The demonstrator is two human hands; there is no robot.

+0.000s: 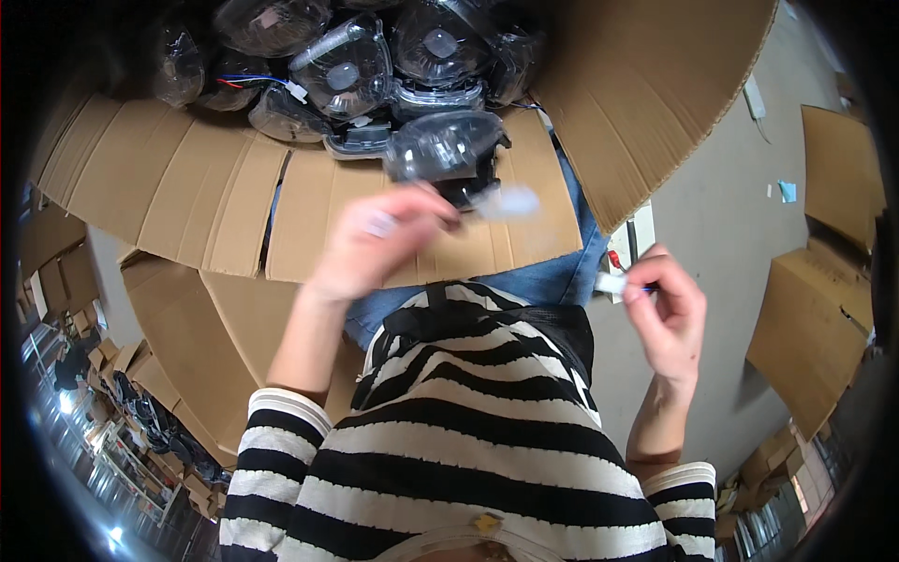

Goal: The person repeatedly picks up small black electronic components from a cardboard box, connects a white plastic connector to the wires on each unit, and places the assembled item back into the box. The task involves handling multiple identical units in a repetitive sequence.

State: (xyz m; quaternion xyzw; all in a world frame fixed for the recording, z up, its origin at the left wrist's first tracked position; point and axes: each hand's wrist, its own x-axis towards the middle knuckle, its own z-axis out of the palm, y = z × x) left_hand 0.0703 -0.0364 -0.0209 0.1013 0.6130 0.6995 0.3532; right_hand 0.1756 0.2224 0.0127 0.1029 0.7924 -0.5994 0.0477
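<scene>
L hand [370, 245], motion-blurred, holds a clear-lensed lamp unit [448, 150] up over the open box [187, 192]. Its grip is closed on the lamp's dark underside, w/ a small whitish plug [510, 202] sticking out to the right just beside the fingertips. R hand [667, 314] is well apart, off to the right over the grey floor [712, 215]. It pinches a small white piece [613, 283] between thumb and forefinger, grip closed on it; a bit of blue shows at the fingers, can't tell what.

The box is full of more lamps [346, 66] of the same kind, clear lenses and black housings, some in plastic film; one has red and blue wires [245, 82] w/ a white connector. The lifted lamp sits just above the box's near flap, touching none of the others as far as I can tell. Striped top [468, 440] and jeans [552, 272] fill the lower middle. More cartons [824, 328] stand to the right, and a white power strip [629, 245] lies on the floor by the knee.

Step in hand, as I judge it: one lamp picked out, small part ready in the other hand, the two not yet brought together. Next move prob. calls for steadying the lamp, turning its plug end toward the R hand, and lining the small piece up w/ care, since both are small and the lamp is moving.
</scene>
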